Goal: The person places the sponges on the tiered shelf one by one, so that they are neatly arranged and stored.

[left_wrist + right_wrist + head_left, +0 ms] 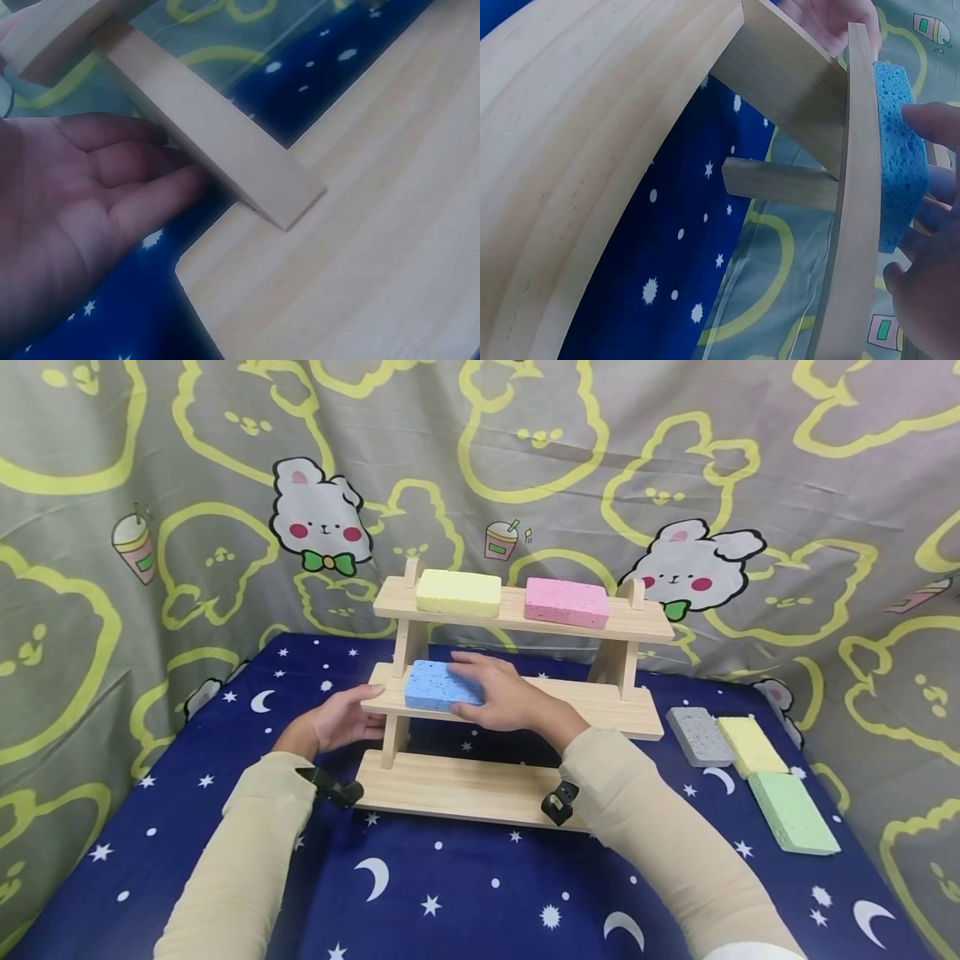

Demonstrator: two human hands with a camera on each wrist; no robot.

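Note:
A three-tier wooden shelf rack [457,785] stands on the table. In the head view, a blue sponge [435,685] lies on the left part of its middle tier. My right hand [502,693] holds the sponge's right end, fingers over the far side and thumb at the near edge. Seen from the right wrist, the sponge [900,157] sits flat on the board. My left hand [341,718] grips the middle tier's left end, thumb on the board. Below it, in the left wrist view, its fingers [150,202] reach behind the upright [217,135].
On the top tier sit a yellow sponge [459,592] and a pink sponge [566,602]. Right of the rack lie a grey sponge [701,737], another yellow sponge [752,747] and a green sponge [793,812]. A patterned curtain [420,435] hangs behind the blue cloth [465,893].

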